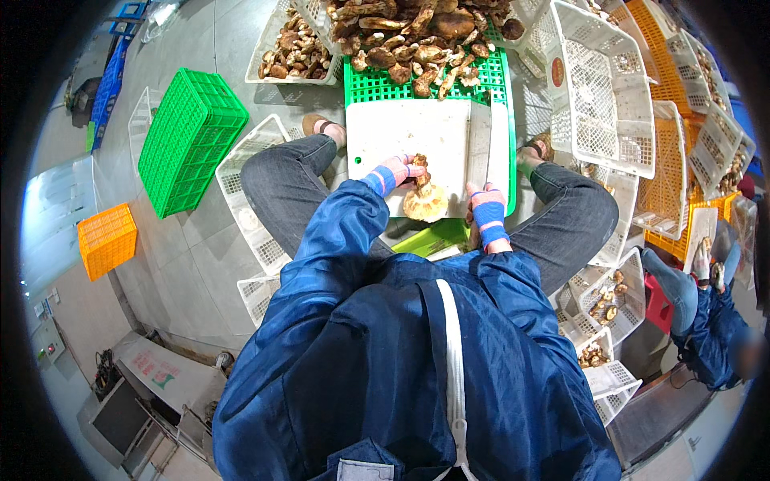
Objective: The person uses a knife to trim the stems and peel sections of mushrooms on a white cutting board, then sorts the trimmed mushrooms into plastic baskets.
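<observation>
- Mushroom is in the left hand, over the near edge of the white board, between the person's knees. Can't tell if the cap touches the board.
- Its look: broad cap, pale cream to yellowish, with a slightly uneven rim. Stem is thick, brown and mottled, darker than the cap.
- Pose: stem pointing away from the person, cap toward them. Fine surface detail too small to read.
- Left hand: pink-and-blue striped glove, fingers closed on the stem from the left.
- Right hand: same striped glove, at the board's near right corner, just right of the cap and apart from it. Fingers look curled; can't tell whether it grips anything.
- Board lies on the green lattice worktop. Mushroom pile sits at the far end: brown caps, stems at all angles, darker overall than the held one's cap.
- White basket with more brown mushrooms stands just left of the pile.
- Bright green item below the board's near edge, partly covered by the jacket.
</observation>
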`<state>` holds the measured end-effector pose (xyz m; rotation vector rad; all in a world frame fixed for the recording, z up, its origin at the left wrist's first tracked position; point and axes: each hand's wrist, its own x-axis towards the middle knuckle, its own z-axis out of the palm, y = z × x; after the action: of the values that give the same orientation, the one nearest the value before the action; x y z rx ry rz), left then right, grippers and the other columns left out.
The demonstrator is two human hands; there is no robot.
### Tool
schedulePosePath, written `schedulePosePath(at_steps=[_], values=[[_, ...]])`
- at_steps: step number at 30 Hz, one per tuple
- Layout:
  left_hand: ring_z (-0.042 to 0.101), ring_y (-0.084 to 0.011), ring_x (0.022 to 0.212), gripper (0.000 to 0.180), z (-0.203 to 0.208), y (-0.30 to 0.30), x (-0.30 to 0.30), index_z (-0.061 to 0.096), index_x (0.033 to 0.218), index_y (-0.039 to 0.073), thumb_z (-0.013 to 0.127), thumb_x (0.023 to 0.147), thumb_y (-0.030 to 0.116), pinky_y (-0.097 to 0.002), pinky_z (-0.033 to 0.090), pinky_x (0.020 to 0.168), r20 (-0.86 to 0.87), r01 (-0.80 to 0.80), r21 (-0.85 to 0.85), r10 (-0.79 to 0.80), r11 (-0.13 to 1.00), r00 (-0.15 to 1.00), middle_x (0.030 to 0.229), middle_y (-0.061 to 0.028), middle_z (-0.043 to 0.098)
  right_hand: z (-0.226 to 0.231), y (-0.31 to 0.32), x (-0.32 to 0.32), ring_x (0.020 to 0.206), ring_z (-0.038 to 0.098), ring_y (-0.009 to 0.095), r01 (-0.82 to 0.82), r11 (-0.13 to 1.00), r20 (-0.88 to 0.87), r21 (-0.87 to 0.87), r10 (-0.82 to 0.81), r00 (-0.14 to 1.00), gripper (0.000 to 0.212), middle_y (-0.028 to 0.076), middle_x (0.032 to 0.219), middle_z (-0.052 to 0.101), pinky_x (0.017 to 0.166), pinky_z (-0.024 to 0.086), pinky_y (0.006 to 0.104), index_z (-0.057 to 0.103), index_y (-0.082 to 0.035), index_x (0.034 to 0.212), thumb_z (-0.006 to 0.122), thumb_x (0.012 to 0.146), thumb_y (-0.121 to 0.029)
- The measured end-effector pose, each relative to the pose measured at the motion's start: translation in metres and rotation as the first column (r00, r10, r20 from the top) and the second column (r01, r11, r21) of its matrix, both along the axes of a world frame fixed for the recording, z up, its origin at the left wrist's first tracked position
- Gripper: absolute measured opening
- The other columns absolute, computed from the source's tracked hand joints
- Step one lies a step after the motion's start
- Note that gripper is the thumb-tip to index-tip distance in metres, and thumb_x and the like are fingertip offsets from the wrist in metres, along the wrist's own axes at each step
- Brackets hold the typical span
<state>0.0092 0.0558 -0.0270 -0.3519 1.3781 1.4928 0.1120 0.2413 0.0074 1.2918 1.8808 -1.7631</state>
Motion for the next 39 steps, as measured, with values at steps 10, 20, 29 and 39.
schedulePosePath(at_steps=[10, 20, 29, 39], values=[[0.050, -0.0147, 0.050, 0.043, -0.037, -0.014, -0.041, 0.057, 0.078, 0.005, 0.052, 0.070, 0.047, -0.0253, 0.040, 0.044, -0.216, -0.029, -0.552, -0.110, 0.833, 0.970, 0.060, -0.0063, 0.054, -0.022, -0.005, 0.006, 0.030, 0.042, 0.019, 0.031, 0.996, -0.075, -0.078, -0.037, 0.996, 0.022, 0.007, 0.043, 0.042, 0.027, 0.034, 0.0303, 0.045, 0.000, 0.081, 0.053, 0.069, -0.017], [0.042, -0.0236, 0.101, 0.064, -0.048, -0.020, 0.007, 0.031, 0.120, 0.001, 0.062, 0.066, 0.020, -0.0297, 0.039, 0.078, -0.357, 0.021, -0.148, -0.074, 0.989, 0.931, 0.113, -0.0186, 0.042, -0.004, -0.002, -0.003, 0.030, 0.041, 0.019, 0.022, 0.999, 0.011, -0.041, -0.021, 1.000, 0.022, 0.007, 0.042, 0.042, 0.027, 0.034, 0.0307, 0.040, -0.004, 0.073, 0.056, 0.069, -0.019], [0.020, -0.0325, 0.118, 0.103, 0.032, 0.083, 0.012, 0.007, 0.127, 0.008, 0.072, 0.053, 0.035, -0.0326, 0.021, 0.096, -0.398, -0.294, -0.578, 0.052, 0.761, 0.916, 0.127, -0.0237, 0.017, -0.010, 0.000, 0.000, 0.031, 0.045, 0.020, -0.034, 0.998, -0.063, 0.049, 0.038, 0.997, 0.027, 0.010, 0.040, 0.045, 0.028, 0.036, 0.0305, 0.043, 0.000, 0.059, 0.057, 0.069, -0.021], [0.047, -0.0295, 0.095, 0.043, 0.014, 0.040, 0.027, 0.045, 0.109, 0.006, 0.053, 0.067, 0.004, -0.0327, 0.037, 0.083, -0.872, -0.425, -0.382, -0.168, 0.821, 0.460, 0.103, -0.0171, 0.049, -0.005, -0.002, -0.001, 0.028, 0.040, 0.019, 0.038, 0.999, -0.039, -0.008, -0.038, 0.999, 0.025, 0.007, 0.041, 0.042, 0.025, 0.033, 0.0310, 0.040, -0.002, 0.068, 0.058, 0.071, -0.020]])
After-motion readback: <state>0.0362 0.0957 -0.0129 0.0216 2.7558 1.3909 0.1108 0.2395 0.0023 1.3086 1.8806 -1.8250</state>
